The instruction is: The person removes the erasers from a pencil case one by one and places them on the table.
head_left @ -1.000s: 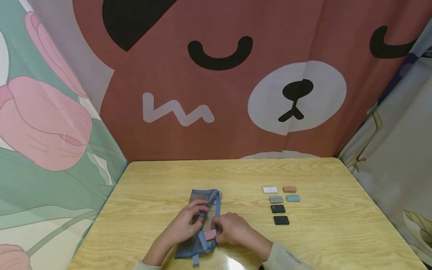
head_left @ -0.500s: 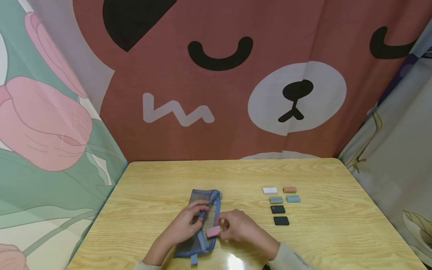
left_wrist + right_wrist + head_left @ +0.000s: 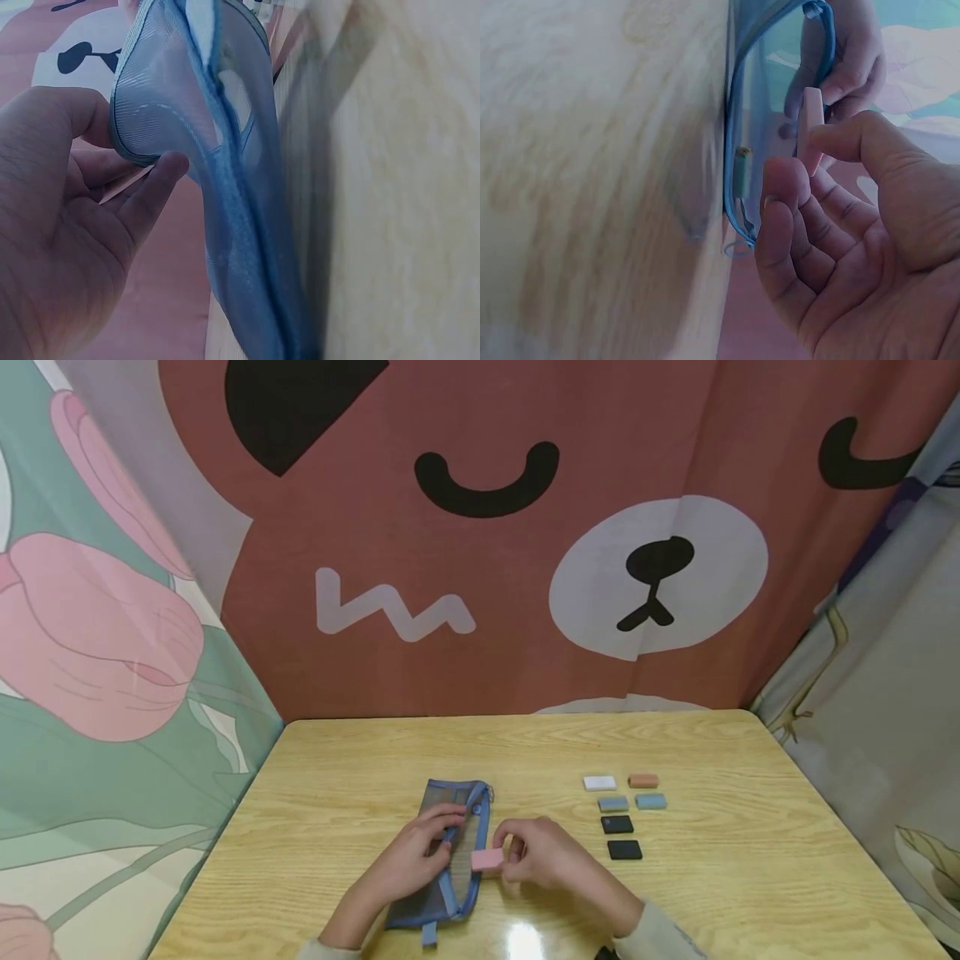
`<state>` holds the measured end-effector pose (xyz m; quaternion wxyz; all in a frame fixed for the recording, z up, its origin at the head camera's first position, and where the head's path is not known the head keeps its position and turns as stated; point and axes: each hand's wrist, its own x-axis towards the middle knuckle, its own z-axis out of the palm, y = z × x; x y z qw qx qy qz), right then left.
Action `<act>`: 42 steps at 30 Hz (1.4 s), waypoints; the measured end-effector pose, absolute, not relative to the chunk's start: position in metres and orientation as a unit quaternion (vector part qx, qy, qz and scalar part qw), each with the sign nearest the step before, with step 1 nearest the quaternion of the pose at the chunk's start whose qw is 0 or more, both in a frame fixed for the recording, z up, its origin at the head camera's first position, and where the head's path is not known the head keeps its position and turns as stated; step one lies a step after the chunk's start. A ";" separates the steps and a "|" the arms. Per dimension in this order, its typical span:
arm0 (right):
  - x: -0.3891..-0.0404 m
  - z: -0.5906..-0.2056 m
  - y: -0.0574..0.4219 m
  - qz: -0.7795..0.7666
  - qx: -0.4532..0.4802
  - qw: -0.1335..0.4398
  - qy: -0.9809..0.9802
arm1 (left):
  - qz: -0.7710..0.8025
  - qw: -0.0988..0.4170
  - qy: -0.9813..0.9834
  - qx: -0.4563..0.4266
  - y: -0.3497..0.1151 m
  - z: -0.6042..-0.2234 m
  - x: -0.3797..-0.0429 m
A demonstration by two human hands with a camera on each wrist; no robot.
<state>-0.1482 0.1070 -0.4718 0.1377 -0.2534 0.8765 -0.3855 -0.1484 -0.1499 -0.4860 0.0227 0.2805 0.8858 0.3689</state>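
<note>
A blue mesh pencil pouch (image 3: 420,906) lies on the table, its zipped mouth spread apart on the right side. My left hand (image 3: 408,857) pinches the mouth's edge between thumb and fingers, lifting the mesh (image 3: 150,112) in the left wrist view. Just over the pouch's right rim, my right hand (image 3: 546,857) holds a small pink eraser (image 3: 487,859) by one end. The right wrist view shows the eraser (image 3: 810,124) between thumb and fingertips, with the pouch's blue rim (image 3: 727,135) behind it.
Right of the hands lie several small blocks on the wooden table (image 3: 720,877): white (image 3: 600,783), orange (image 3: 643,781), two bluish ones (image 3: 650,801) and two black ones (image 3: 625,850). A bear-printed curtain (image 3: 510,677) hangs along the table's far edge.
My right hand has drawn the pink eraser up and rightward from inside the pouch's mouth to over its right rim. The left hand keeps its place on the pouch.
</note>
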 end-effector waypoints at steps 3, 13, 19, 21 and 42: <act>-0.148 -0.468 0.112 -0.395 -0.254 0.132 0.873 | 0.371 0.021 0.885 0.280 -0.149 -0.486 -0.148; -0.147 -0.459 0.130 -0.396 -0.266 0.100 0.873 | 0.369 0.020 0.885 0.284 -0.149 -0.487 -0.150; -0.147 -0.456 0.144 -0.390 -0.264 0.096 0.877 | 0.367 0.030 0.887 0.280 -0.148 -0.487 -0.149; -0.146 -0.456 0.150 -0.384 -0.264 0.090 0.880 | 0.366 0.031 0.887 0.280 -0.148 -0.487 -0.150; -0.143 -0.456 0.210 -0.368 -0.225 0.042 0.901 | 0.326 0.049 0.897 0.295 -0.146 -0.481 -0.153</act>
